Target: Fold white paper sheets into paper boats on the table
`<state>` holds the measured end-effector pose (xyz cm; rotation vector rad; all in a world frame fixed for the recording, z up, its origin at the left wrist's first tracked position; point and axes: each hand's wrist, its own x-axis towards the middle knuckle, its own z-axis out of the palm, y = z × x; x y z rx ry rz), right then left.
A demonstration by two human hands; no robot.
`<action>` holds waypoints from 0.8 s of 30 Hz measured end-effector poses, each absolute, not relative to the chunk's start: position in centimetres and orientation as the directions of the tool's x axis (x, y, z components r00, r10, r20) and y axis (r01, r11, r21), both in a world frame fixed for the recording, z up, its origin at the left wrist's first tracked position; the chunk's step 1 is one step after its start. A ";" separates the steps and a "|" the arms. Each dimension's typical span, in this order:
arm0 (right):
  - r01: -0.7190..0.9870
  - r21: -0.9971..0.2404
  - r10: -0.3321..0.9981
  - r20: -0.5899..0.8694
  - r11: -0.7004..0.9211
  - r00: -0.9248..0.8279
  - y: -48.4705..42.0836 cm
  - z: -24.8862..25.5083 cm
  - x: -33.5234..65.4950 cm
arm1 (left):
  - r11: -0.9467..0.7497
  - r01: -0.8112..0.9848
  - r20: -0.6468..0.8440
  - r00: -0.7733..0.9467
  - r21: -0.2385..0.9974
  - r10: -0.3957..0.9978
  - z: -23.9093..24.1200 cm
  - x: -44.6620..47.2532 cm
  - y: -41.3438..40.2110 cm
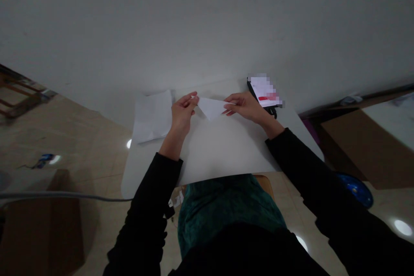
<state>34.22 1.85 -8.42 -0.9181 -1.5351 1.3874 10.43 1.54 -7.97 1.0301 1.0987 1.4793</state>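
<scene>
Head view: hands pinch triangular paper — long axis crosswise, tip toward wearer.

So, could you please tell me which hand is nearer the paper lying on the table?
Left: the left hand is just right of that paper; the right hand is farther right.

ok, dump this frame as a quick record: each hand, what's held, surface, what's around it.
left hand: pinching the left corner of the white triangular paper piece
right hand: pinching its right corner
held piece: one point toward the person; contact with surface unclear
surface: white table with rounded corners
on table, left: white, roughly rectangular paper, sheet count unclear
on table, right: black-edged flat item with bright white-and-red face, partly pixelated
</scene>
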 end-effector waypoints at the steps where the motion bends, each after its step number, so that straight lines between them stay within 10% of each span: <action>1: -0.010 -0.992 0.918 0.117 0.123 -0.380 1.8 -8.6 34.0 | -0.071 -0.262 0.032 -0.153 0.963 0.988 -8.0 10.4 1.6; 9: 0.013 -0.990 0.911 0.123 0.140 -0.394 0.9 -9.1 32.5 | -0.145 -0.445 0.067 -0.185 0.884 0.980 -7.9 11.2 1.2; 24: -0.053 -0.996 0.914 0.086 0.071 -0.396 0.0 -9.4 31.0 | -0.307 -0.206 0.209 -0.393 0.929 0.896 -8.5 11.9 1.0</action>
